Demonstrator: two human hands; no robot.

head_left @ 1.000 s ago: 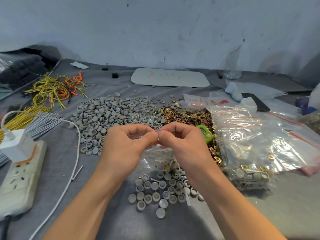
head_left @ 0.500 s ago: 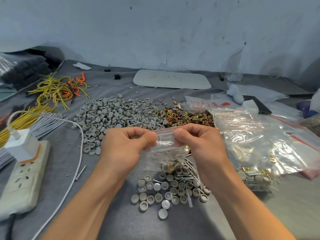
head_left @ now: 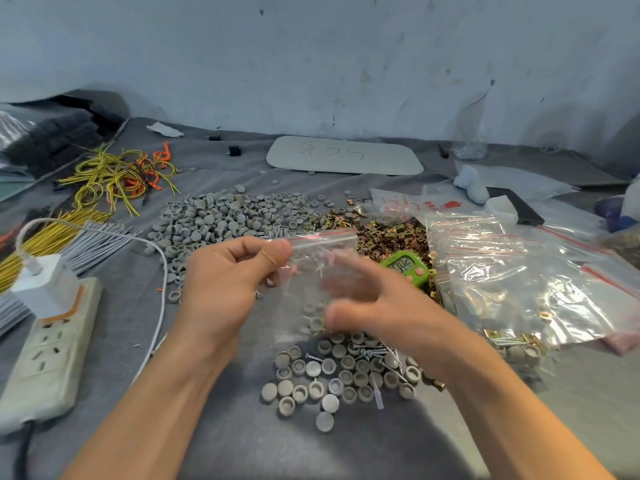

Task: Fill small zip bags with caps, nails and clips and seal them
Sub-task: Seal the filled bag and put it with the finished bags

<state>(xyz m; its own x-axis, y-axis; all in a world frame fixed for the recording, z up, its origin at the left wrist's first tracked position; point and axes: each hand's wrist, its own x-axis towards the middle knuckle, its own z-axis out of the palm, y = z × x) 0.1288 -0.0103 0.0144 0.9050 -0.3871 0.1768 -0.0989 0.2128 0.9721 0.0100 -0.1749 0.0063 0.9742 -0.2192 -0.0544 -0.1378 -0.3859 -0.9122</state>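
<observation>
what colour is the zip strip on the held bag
Red zip strip along the bag top, seen in the head view.

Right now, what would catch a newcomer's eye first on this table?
The clear zip bag held up at centre, pinched at its top corner by the left hand, with the blurred right hand close beside it. Behind lies a wide heap of grey caps; to the right, a bright green timer sits among brass clips.
</observation>
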